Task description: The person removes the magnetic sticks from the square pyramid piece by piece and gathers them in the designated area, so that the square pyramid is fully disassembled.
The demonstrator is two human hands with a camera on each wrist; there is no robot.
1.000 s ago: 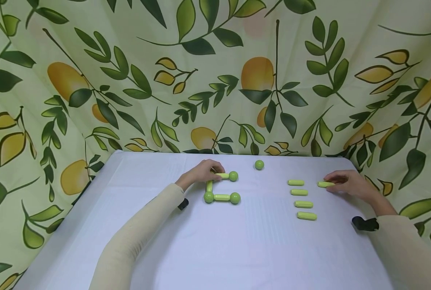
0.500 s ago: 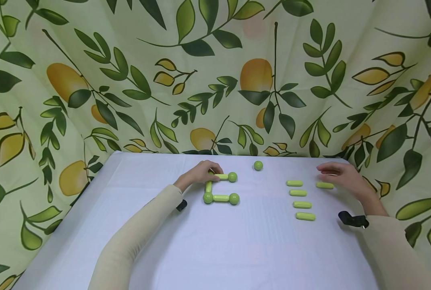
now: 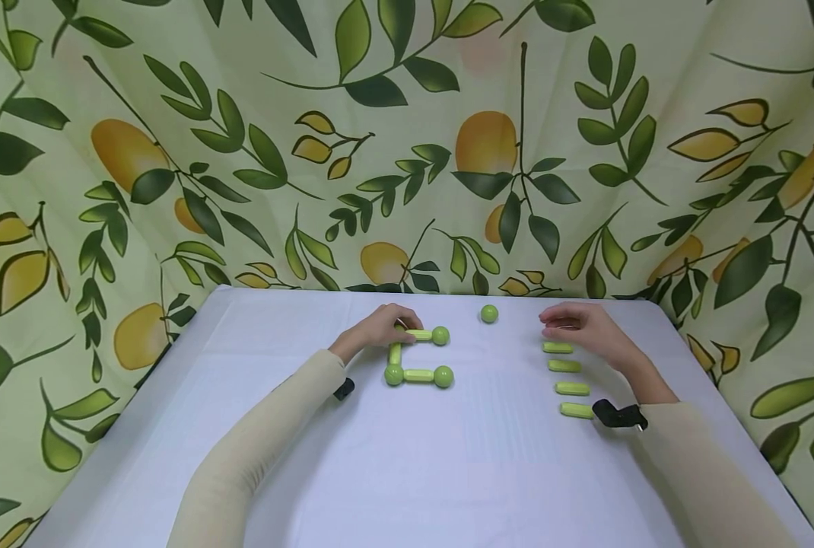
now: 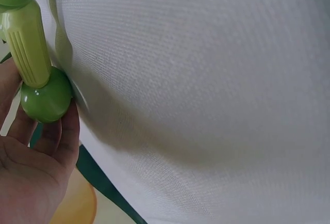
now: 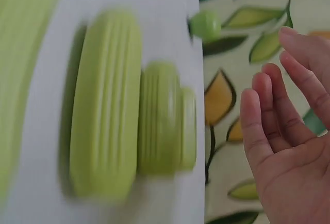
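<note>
My left hand (image 3: 383,326) grips the green ball (image 4: 46,97) at the far-left corner of a C-shaped piece built from green balls and light-green ridged rods. One rod (image 3: 418,375) forms its near side, ending in a ball (image 3: 443,376); the far side ends in another ball (image 3: 440,336). The gripped ball is mostly covered by my fingers in the head view. My right hand (image 3: 588,329) is over the far end of a column of loose rods, fingers parted and holding nothing. The farthest loose rod (image 3: 558,348) lies just below its fingertips.
Three more loose rods, including the nearest one (image 3: 576,410), continue the column toward me. A single green ball (image 3: 489,313) sits near the table's far edge, between the C-shaped piece and the rods. A leaf-patterned cloth (image 3: 407,152) hangs behind the white table (image 3: 407,472).
My right hand let go of a rod at the far right, then moved left over the column; that rod is now hidden behind the hand. My left hand stays put.
</note>
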